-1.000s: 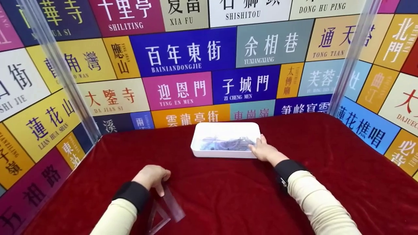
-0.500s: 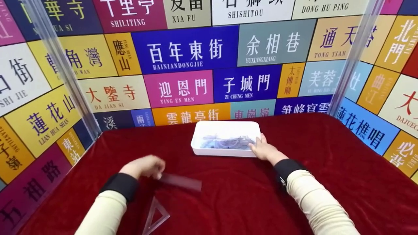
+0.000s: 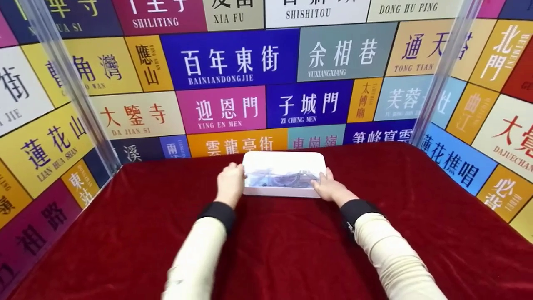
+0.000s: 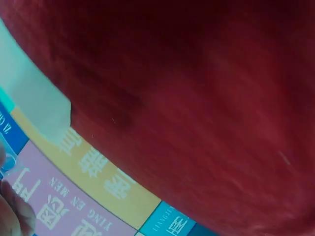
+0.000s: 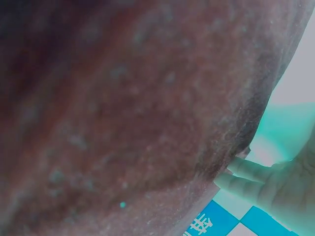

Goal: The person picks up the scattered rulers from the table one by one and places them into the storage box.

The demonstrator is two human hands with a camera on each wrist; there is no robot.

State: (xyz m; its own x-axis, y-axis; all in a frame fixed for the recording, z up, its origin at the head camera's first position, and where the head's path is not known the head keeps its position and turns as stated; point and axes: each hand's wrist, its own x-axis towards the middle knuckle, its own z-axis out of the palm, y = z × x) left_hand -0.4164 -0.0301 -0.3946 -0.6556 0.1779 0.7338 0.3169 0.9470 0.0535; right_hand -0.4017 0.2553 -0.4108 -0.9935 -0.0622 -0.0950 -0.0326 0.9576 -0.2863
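Note:
A white rectangular tray [image 3: 287,192] sits at the back of the red cloth. Inside lie clear, bluish plastic pieces [image 3: 277,179], blurred together, one with a curved outline. My left hand [image 3: 231,183] is at the tray's left end, fingers right at the rim. The left wrist view shows a clear ruler's end [image 4: 8,161] between its fingers [image 4: 15,211]; the rest of the ruler is hidden. At the right front corner, my right hand [image 3: 331,187] grips the tray wall, thumb over the rim and fingers outside. My left forearm covers where a clear set square lay.
A red velvet cloth [image 3: 291,250] covers the table. Behind it stands a wall of coloured signs [image 3: 233,58]. Clear upright posts [image 3: 79,91] stand at the left and right back corners.
My left hand has carried the ruler from the left front up to the tray's left end. The set square has passed out of sight behind my arm. My right hand stays at the tray.

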